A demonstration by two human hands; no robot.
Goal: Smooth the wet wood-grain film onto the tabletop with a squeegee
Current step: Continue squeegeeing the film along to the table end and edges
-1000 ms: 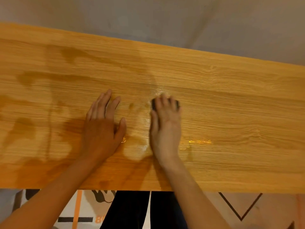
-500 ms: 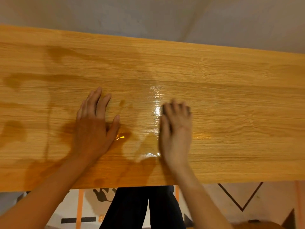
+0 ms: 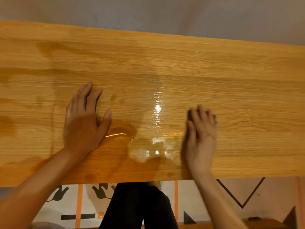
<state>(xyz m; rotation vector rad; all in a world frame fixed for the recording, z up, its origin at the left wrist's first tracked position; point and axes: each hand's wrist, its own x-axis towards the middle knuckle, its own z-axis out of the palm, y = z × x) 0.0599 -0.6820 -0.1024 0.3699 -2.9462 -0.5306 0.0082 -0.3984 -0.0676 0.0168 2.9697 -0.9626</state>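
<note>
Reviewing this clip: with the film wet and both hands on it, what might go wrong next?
1. The water pool sits behind the squeegee, between the hands; a stroke away from it may leave it there.
2. The left hand lies flat on wet film; it might slip and drag the film.
3. The right hand covers the squeegee, so uneven pressure may go unseen.

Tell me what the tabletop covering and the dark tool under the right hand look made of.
Wood-grain film: looks like printed vinyl, not timber; sheen and mirror-like glare where wet. Squeegee: dark, matte, possibly rubber or felt-edged plastic; mostly hidden under the right hand, so uncertain.
</note>
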